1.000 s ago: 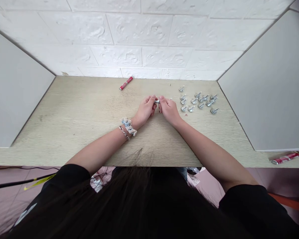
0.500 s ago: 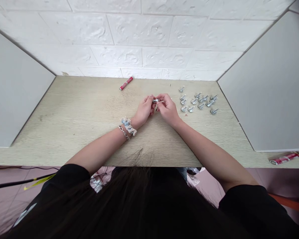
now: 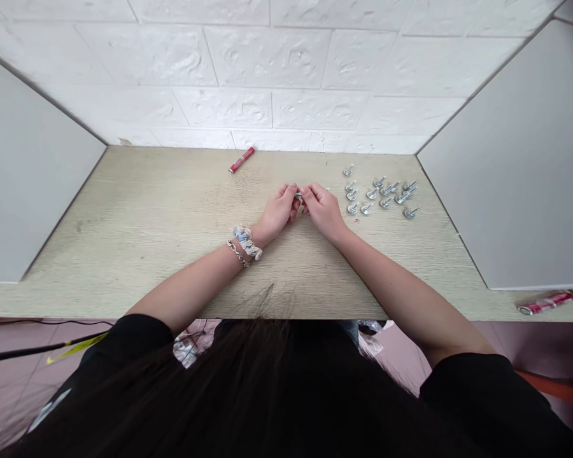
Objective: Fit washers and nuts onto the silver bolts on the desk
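Observation:
My left hand (image 3: 281,207) and my right hand (image 3: 319,207) meet over the middle of the table, fingertips pinched together. Between them is a small silvery metal bolt (image 3: 298,194), mostly covered by the thumbs and fingers, so its full shape is hidden. Both hands are closed on it. To the right of my right hand lie several silvery bolts with wide round bases (image 3: 386,202), loosely scattered, their threaded shafts pointing up and to the right. A scrunchie (image 3: 246,242) and a chain bracelet (image 3: 237,253) circle my left wrist.
A red tube (image 3: 241,159) lies near the white brick wall (image 3: 239,57). Another red tube (image 3: 545,303) rests at the right front edge, beside thin sticks. Pale panels stand at the left (image 3: 33,165) and right (image 3: 510,165) of the wooden table (image 3: 172,191).
My right thumb and fingers have shifted left and closed over the bolt, covering more of it. My left hand has barely moved. The bolts on the table lie as before.

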`<state>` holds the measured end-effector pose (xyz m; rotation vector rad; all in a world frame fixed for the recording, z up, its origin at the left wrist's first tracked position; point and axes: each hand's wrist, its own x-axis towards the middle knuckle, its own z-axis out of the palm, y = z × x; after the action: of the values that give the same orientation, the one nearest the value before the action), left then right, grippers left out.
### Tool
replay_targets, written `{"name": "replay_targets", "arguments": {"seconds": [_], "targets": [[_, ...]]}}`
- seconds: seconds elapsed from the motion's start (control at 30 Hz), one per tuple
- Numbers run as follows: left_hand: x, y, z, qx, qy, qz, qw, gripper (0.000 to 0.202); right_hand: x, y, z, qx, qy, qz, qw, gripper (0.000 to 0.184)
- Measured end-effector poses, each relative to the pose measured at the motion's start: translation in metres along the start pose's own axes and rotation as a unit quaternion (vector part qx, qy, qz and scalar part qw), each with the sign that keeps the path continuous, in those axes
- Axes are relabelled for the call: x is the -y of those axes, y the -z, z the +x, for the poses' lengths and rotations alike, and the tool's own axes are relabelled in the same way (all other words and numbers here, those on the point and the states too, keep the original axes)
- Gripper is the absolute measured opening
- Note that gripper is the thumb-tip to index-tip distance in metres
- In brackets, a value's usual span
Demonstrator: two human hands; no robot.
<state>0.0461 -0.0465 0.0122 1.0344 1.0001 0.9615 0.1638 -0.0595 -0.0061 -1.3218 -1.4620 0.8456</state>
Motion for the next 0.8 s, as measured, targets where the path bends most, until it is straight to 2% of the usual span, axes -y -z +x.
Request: {"name": "replay_targets", "arguments": {"seconds": [0.17, 0.27, 0.4, 0.53, 0.8], "targets": [[0.002, 0.000, 0.001, 0.003, -0.003, 0.004, 1.000, 0.024, 0.002, 0.000, 0.001, -0.010, -0.027, 0.002, 1.000, 0.061], [0.001, 0.001, 0.001, -0.003, 0.006, -0.014, 1.000, 0.022, 0.002, 0.000, 0.002, -0.022, -0.044, 0.011, 0.999, 0.065], [-0.001, 0.001, 0.000, -0.013, 0.009, -0.043, 0.999, 0.021, -0.002, -0.001, 0.002, -0.008, -0.028, 0.054, 0.998, 0.049], [-0.002, 0.001, 0.000, -0.021, 0.008, -0.057, 0.998, 0.022, -0.007, -0.002, 0.003, 0.015, -0.005, 0.054, 0.998, 0.029], [0.000, 0.001, 0.001, -0.017, 0.006, -0.038, 0.999, 0.023, -0.010, -0.002, 0.005, 0.017, 0.007, 0.043, 0.999, 0.018]]}}
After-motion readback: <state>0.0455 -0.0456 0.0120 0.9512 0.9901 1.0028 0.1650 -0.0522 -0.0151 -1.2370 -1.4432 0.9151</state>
